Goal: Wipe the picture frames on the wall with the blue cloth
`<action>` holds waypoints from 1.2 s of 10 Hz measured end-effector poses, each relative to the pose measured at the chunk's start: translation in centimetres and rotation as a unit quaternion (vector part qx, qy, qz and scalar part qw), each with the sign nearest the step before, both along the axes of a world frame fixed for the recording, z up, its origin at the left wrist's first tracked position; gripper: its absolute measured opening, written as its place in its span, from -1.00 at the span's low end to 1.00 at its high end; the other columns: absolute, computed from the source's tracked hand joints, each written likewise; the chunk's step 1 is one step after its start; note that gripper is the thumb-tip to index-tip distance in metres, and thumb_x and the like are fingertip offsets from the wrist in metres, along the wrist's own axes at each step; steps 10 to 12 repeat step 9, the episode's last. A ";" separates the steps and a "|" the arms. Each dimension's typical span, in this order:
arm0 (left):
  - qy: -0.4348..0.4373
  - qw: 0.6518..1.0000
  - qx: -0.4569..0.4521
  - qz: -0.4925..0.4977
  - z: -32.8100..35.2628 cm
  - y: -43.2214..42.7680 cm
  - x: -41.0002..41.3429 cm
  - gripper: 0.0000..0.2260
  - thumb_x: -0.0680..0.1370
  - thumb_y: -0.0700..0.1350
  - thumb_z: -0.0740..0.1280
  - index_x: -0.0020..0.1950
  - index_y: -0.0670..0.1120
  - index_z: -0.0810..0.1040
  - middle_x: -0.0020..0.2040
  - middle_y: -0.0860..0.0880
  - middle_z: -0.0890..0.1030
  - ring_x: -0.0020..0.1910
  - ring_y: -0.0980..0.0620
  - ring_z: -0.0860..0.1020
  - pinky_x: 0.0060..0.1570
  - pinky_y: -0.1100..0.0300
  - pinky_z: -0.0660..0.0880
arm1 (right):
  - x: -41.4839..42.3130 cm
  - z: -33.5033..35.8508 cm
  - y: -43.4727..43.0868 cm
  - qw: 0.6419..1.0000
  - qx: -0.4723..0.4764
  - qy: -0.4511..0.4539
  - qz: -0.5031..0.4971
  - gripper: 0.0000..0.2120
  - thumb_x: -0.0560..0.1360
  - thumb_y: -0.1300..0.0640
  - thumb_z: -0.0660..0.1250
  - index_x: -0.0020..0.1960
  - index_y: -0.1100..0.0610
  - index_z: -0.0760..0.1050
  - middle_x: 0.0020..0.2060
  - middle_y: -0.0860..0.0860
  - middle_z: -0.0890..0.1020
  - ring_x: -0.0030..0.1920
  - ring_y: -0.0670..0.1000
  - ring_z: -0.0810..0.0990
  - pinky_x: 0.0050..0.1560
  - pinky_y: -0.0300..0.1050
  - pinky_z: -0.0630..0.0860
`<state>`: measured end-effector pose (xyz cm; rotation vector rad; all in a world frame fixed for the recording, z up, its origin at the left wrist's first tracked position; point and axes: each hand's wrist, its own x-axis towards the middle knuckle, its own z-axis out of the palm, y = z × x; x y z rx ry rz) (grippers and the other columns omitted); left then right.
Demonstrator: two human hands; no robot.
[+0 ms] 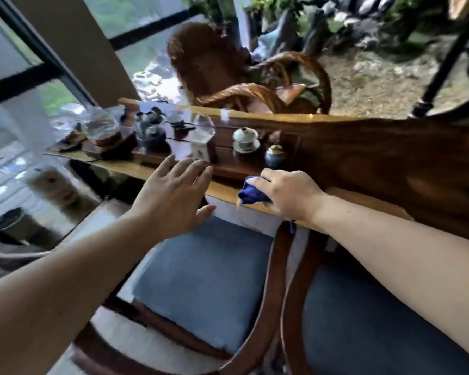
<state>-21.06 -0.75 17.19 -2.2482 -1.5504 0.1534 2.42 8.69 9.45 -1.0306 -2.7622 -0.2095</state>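
The blue cloth (251,192) lies bunched on the front edge of a long wooden table (390,158), and my right hand (289,194) is closed over it. A thin strip of the cloth hangs below the table edge. My left hand (171,200) hovers to the left of it, fingers spread and holding nothing, just in front of the table edge. No picture frames or wall are in view.
A tea set stands on the table: a white lidded cup (245,139), a small blue jar (274,156), a glass vessel (203,131) and dark teapots (152,131). Two blue-cushioned wooden chairs (209,280) sit below my arms. A wicker chair (228,74) stands behind the table.
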 end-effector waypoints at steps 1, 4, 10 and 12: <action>-0.014 0.999 -0.022 -0.022 -3.2 3.4 4.2 -0.36 0.46 0.23 0.23 0.36 -0.20 0.39 0.32 -0.19 0.50 0.32 -0.19 0.42 0.35 -0.17 0.31 | 5.0 -3.1 2.5 0.999 -0.030 -0.027 -0.033 -0.51 0.35 0.02 0.38 0.26 0.08 0.45 -0.04 0.12 0.55 -0.12 0.19 0.60 -0.35 0.05 0.56; -0.070 0.993 -0.080 -0.043 -11.7 8.4 12.4 -0.36 0.49 0.25 0.19 0.42 -0.15 0.34 0.37 -0.17 0.46 0.38 -0.15 0.37 0.43 -0.15 0.22 | 17.2 -11.0 8.3 0.982 -0.061 -0.078 -0.162 -0.52 0.52 0.09 0.22 0.41 0.10 0.24 0.17 0.09 0.50 0.09 0.14 0.52 -0.15 0.06 0.55; -0.028 0.987 -0.156 -0.023 -18.9 10.3 13.5 -0.32 0.51 0.29 0.12 0.49 -0.13 0.21 0.47 -0.16 0.33 0.47 -0.15 0.24 0.44 -0.17 0.18 | 19.2 -21.2 7.5 0.950 -0.175 -0.083 -0.246 -0.25 0.50 -0.34 -0.08 0.52 0.04 -0.17 0.54 0.10 0.02 0.51 0.12 -0.03 0.45 0.28 -0.09; -0.028 0.987 -0.156 -0.023 -18.9 10.3 13.5 -0.32 0.51 0.29 0.12 0.49 -0.13 0.21 0.47 -0.16 0.33 0.47 -0.15 0.24 0.44 -0.17 0.18 | 19.2 -21.2 7.5 0.950 -0.175 -0.083 -0.246 -0.25 0.50 -0.34 -0.08 0.52 0.04 -0.17 0.54 0.10 0.02 0.51 0.12 -0.03 0.45 0.28 -0.09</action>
